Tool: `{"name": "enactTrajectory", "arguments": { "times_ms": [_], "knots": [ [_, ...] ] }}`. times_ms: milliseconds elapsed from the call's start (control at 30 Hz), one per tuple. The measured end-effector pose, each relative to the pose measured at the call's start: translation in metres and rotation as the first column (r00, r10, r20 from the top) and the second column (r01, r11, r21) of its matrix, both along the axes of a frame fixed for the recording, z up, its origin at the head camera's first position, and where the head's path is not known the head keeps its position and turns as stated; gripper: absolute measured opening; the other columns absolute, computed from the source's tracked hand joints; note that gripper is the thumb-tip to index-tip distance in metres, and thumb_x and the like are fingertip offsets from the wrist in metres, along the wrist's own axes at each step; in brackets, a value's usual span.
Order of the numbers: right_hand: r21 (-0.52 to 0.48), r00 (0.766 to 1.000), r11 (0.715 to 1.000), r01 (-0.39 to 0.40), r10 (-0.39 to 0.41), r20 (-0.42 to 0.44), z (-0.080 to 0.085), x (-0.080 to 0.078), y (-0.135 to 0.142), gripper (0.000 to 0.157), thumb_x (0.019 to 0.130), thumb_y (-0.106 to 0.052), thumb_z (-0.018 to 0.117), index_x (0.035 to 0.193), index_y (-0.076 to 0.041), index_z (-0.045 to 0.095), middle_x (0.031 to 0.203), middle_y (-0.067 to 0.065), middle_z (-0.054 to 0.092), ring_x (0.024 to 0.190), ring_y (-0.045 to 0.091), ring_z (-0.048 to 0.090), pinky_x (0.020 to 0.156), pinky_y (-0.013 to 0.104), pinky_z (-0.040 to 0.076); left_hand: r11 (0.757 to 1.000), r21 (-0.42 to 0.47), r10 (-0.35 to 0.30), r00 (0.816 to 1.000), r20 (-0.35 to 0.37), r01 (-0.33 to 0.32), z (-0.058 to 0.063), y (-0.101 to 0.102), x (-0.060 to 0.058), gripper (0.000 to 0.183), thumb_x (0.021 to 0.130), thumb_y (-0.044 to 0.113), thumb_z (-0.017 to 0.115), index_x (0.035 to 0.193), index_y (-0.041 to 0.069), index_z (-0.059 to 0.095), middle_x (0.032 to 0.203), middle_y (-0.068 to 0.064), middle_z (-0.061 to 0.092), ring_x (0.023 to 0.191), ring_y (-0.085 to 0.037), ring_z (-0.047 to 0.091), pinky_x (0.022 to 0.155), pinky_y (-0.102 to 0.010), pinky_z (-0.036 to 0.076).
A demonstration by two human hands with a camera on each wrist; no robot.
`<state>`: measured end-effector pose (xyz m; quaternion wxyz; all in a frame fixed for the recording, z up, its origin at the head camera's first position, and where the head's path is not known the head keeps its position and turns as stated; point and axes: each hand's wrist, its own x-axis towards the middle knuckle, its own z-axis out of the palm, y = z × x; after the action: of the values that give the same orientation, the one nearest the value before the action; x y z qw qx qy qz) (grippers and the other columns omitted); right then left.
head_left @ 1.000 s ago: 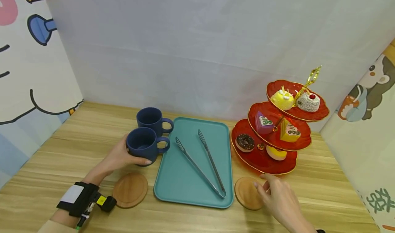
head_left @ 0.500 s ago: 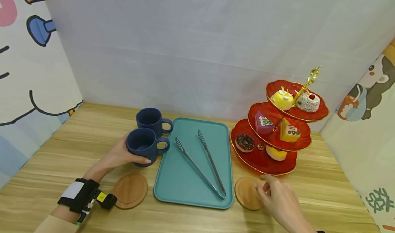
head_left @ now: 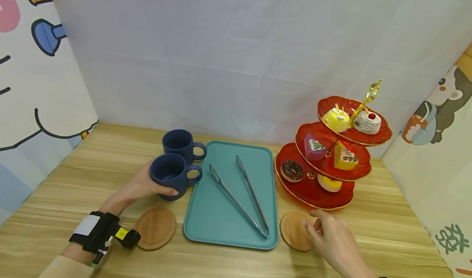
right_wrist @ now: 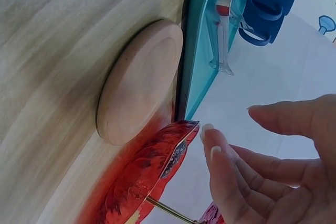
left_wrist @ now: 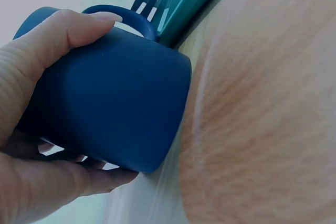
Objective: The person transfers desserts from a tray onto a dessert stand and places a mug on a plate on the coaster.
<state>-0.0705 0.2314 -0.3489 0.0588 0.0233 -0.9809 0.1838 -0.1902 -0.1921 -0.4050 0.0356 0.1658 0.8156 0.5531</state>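
My left hand [head_left: 141,185] grips the front blue mug [head_left: 170,175] around its body, thumb along the near side and fingers behind it. In the left wrist view that mug [left_wrist: 113,95] stands upright beside a round wooden coaster [left_wrist: 257,114], its handle pointing toward the tray. A second blue mug [head_left: 178,141] is right behind the first. My right hand [head_left: 333,237] hovers at the right-hand wooden coaster [head_left: 296,231] with nothing in it. Its fingers are loosely curved, and the right wrist view shows a gap between thumb and fingertips [right_wrist: 214,137].
A teal tray [head_left: 217,224] lies in the middle with metal tongs [head_left: 239,204] spread on it. At the right is a red three-tier stand [head_left: 313,194] with cakes and a chocolate doughnut [head_left: 292,171]. The left coaster [head_left: 155,229] lies near my left wrist. A pale cloth wall [head_left: 221,65] rises behind.
Both hands keep nearly the same places, with the left hand still around the front mug. The whole head view has shifted very slightly; nothing was taken up or let go.
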Motion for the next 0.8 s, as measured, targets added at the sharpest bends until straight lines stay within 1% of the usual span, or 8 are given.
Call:
{"name": "enactTrajectory", "arguments": {
  "times_ms": [167, 267, 400, 533, 733, 800],
  "knots": [
    [0.004, 1.0, 1.0, -0.001, 0.001, 0.004, 0.0, 0.001, 0.001, 0.028, 0.084, -0.015, 0.069, 0.102, 0.006, 0.069, 0.063, 0.003, 0.06, 0.055, 0.013, 0.049, 0.049, 0.031, 0.043, 1.0, 0.018, 0.007, 1.0, -0.008, -0.006, 0.004, 0.001, 0.004, 0.084, 0.062, 0.003, 0.085, 0.133, -0.01, 0.042, 0.125, -0.033, 0.052, 0.109, -0.044, 0.051, 0.093, -0.059, 0.04],
    [0.002, 1.0, 1.0, -0.002, 0.002, 0.02, 0.0, 0.0, 0.001, 0.029, 0.084, -0.016, 0.069, 0.103, 0.006, 0.069, 0.063, 0.002, 0.059, 0.054, 0.013, 0.049, 0.049, 0.031, 0.042, 1.0, 0.023, 0.02, 1.0, -0.006, -0.02, 0.006, 0.002, 0.006, 0.084, 0.063, 0.003, 0.085, 0.132, -0.011, 0.041, 0.125, -0.033, 0.052, 0.109, -0.044, 0.05, 0.093, -0.059, 0.04],
    [0.0, 0.999, 1.0, 0.0, 0.0, 0.039, 0.0, 0.0, 0.0, 0.03, 0.085, -0.017, 0.068, 0.104, 0.007, 0.068, 0.062, 0.002, 0.058, 0.054, 0.013, 0.047, 0.049, 0.03, 0.042, 0.999, 0.027, 0.03, 1.0, -0.003, -0.03, 0.004, 0.001, 0.008, 0.084, 0.063, 0.003, 0.085, 0.133, -0.01, 0.041, 0.125, -0.033, 0.052, 0.109, -0.044, 0.05, 0.093, -0.058, 0.04],
    [-0.006, 0.999, 1.0, 0.006, -0.005, 0.041, 0.001, 0.0, -0.001, 0.029, 0.085, -0.016, 0.068, 0.104, 0.006, 0.068, 0.062, 0.002, 0.058, 0.054, 0.013, 0.048, 0.049, 0.03, 0.042, 0.999, 0.045, 0.027, 1.0, -0.01, -0.026, 0.003, 0.001, 0.011, 0.084, 0.064, 0.001, 0.084, 0.134, -0.01, 0.04, 0.126, -0.032, 0.052, 0.109, -0.042, 0.051, 0.092, -0.056, 0.041],
    [-0.021, 0.999, 1.0, 0.001, 0.0, 0.036, 0.001, -0.001, -0.003, 0.027, 0.085, -0.017, 0.068, 0.102, 0.005, 0.069, 0.063, 0.002, 0.06, 0.055, 0.012, 0.05, 0.05, 0.032, 0.045, 0.996, 0.061, 0.072, 0.997, -0.015, -0.071, 0.008, 0.004, 0.018, 0.083, 0.064, 0.001, 0.084, 0.134, -0.009, 0.04, 0.126, -0.031, 0.051, 0.11, -0.042, 0.049, 0.092, -0.056, 0.04],
    [-0.044, 1.0, 0.999, -0.005, 0.006, 0.026, 0.001, -0.002, -0.005, 0.026, 0.086, -0.017, 0.069, 0.101, 0.004, 0.07, 0.063, 0.002, 0.062, 0.056, 0.012, 0.052, 0.052, 0.032, 0.047, 0.994, 0.074, 0.081, 0.996, -0.03, -0.079, 0.01, 0.006, 0.021, 0.083, 0.063, -0.001, 0.083, 0.133, -0.009, 0.04, 0.127, -0.031, 0.051, 0.111, -0.042, 0.048, 0.091, -0.056, 0.04]
  ]
}}
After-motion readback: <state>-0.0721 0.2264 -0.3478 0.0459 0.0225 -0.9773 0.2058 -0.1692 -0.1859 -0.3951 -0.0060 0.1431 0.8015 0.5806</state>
